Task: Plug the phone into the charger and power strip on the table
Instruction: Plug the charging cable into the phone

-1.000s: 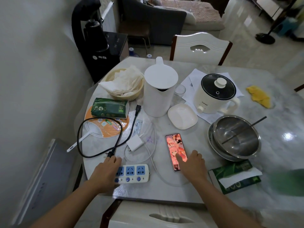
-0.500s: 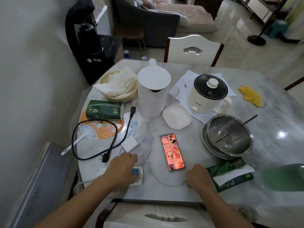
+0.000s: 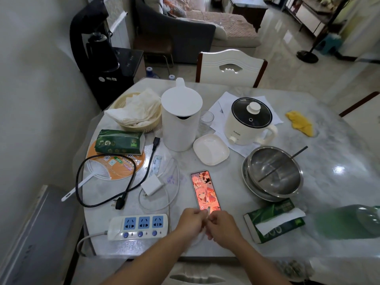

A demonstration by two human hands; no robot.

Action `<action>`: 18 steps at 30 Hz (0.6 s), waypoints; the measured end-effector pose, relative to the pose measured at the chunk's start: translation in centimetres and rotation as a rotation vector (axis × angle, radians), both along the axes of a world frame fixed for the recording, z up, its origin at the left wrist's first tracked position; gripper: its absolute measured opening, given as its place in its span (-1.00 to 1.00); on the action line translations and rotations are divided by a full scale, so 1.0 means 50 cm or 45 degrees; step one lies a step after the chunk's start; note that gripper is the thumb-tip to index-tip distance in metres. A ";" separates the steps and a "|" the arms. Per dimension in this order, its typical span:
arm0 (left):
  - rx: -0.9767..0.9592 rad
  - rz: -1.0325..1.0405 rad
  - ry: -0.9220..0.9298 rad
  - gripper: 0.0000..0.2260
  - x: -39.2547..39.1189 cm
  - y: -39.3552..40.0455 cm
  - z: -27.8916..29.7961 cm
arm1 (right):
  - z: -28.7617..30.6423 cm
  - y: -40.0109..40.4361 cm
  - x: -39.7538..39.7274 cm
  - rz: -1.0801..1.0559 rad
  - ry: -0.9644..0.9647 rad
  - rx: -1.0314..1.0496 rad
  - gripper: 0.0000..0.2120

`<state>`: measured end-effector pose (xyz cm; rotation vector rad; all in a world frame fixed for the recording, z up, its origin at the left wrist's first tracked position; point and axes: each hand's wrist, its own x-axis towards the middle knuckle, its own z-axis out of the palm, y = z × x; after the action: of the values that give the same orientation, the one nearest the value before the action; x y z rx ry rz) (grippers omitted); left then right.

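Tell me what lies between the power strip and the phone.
Head view: only the thin white cable crosses there; otherwise bare table between power strip and phone.

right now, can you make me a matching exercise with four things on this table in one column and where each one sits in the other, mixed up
Things:
1. phone
2. power strip
3. white charger block
4. black plug

Places:
A. at the near table edge, all three blue sockets empty
B. lying screen up and lit, its near end at both hands
C. at the end of a looped black cable, just behind the power strip
D. loose on the table between the black cable and the phone, plugged into nothing

Pairs: 1-B, 2-A, 3-D, 4-C
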<state>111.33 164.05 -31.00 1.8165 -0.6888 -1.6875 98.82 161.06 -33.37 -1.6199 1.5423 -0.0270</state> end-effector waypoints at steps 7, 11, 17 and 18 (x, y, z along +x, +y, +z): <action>0.175 0.393 0.265 -0.76 -0.015 0.011 -0.026 | -0.001 -0.033 -0.011 0.174 0.018 0.024 -0.84; 0.300 0.478 0.360 -0.74 -0.020 0.027 -0.061 | -0.012 -0.094 -0.001 -0.226 0.176 -0.159 -0.76; 0.369 0.487 0.323 -0.84 -0.018 0.033 -0.075 | -0.046 -0.132 0.062 0.003 0.546 -0.078 -0.02; 0.370 0.485 0.327 -0.85 -0.017 0.033 -0.074 | -0.052 -0.130 0.072 0.036 0.579 -0.104 -0.03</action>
<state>110.50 165.71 -34.68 1.7358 0.0155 -1.7747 102.42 154.57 -35.95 -1.7957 1.8763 0.3183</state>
